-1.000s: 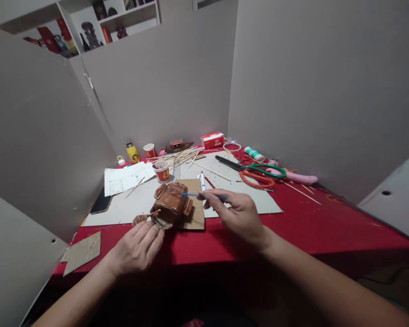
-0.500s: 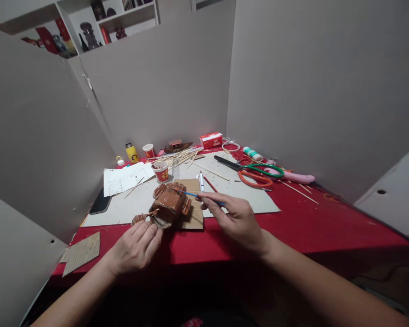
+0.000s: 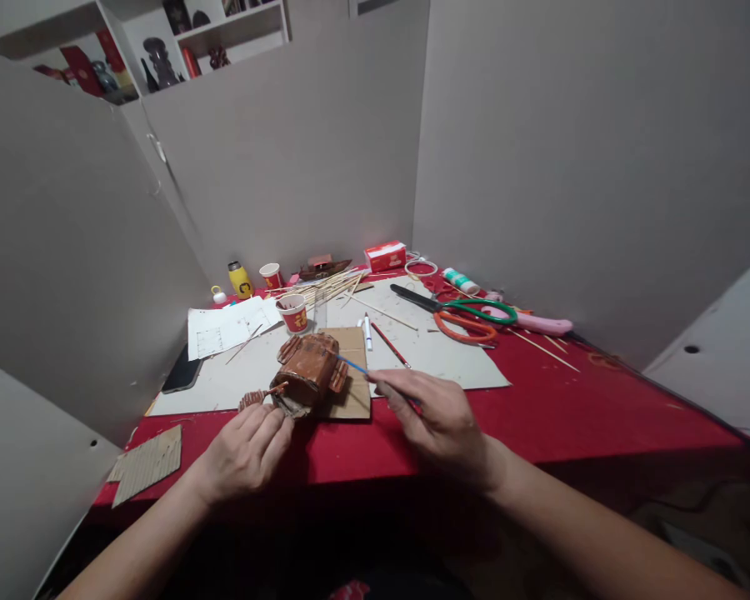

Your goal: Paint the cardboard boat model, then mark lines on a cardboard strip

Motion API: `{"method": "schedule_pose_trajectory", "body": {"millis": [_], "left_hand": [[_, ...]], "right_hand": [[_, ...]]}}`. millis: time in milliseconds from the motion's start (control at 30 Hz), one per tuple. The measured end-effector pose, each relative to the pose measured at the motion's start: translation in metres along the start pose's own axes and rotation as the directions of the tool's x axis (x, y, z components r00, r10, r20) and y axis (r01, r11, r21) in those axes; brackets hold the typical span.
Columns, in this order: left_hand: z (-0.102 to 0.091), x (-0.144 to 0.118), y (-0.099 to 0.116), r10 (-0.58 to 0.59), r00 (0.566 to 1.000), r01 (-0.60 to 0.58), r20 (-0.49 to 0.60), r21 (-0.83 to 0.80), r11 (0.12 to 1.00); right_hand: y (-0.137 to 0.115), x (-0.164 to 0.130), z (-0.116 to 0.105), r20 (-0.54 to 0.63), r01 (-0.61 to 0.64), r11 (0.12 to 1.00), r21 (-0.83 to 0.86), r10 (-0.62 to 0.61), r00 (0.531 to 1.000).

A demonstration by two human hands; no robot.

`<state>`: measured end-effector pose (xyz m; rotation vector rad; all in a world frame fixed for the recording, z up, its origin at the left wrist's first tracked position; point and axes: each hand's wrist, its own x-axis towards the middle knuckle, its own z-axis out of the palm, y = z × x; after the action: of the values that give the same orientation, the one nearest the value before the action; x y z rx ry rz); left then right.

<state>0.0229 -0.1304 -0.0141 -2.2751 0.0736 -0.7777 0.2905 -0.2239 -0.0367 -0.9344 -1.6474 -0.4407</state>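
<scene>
A brown-painted cardboard model (image 3: 306,367) with a rounded body and ridged side pieces is tilted above the front of the work board. My left hand (image 3: 250,446) grips its lower front edge, fingers closed; a striped brown piece (image 3: 252,400) sticks out just above the knuckles. In my right hand (image 3: 441,421) is a thin blue-handled paintbrush (image 3: 352,364), pinched between thumb and fingers. The brush tip reaches the upper right of the model's top. Under the model lies a square of brown cardboard (image 3: 356,392).
Beyond the model stand a red paper cup (image 3: 293,315) and a heap of thin sticks (image 3: 334,287). Large scissors (image 3: 456,312) lie to the right, a white marker (image 3: 367,332) and a red pencil (image 3: 390,345) nearer. A phone (image 3: 183,369) and corrugated cardboard (image 3: 150,465) are at left.
My right hand has dropped slightly toward me and right, tilting the brush more steeply, and the red pencil shows more fully. The left hand and model stay nearly the same.
</scene>
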Motion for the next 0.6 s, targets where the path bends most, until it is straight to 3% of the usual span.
{"method": "schedule_pose_trajectory", "body": {"millis": [167,267,367,500,600], "left_hand": [[0.000,-0.002,0.000,0.002,1.000,-0.002,0.022,-0.004,1.000],[0.001,-0.004,0.000,0.000,1.000,0.000,0.030,-0.006,1.000],[0.002,-0.005,0.000,0.000,0.999,0.000,0.034,-0.003,1.000],[0.000,-0.002,-0.001,-0.001,0.999,0.001,0.042,-0.004,1.000],[-0.002,0.003,-0.002,0.001,1.000,-0.002,0.029,0.009,1.000]], "right_hand": [[-0.002,0.003,-0.003,-0.028,0.012,1.000,-0.015,-0.013,1.000],[-0.004,0.005,-0.003,0.015,0.072,0.997,0.034,-0.073,0.997],[-0.006,0.005,-0.003,-0.003,0.048,0.998,0.030,-0.048,0.999],[-0.011,0.005,-0.006,0.072,0.080,0.983,0.167,-0.093,0.993],[-0.012,0.004,-0.007,0.045,0.041,0.981,0.190,-0.051,0.998]]}}
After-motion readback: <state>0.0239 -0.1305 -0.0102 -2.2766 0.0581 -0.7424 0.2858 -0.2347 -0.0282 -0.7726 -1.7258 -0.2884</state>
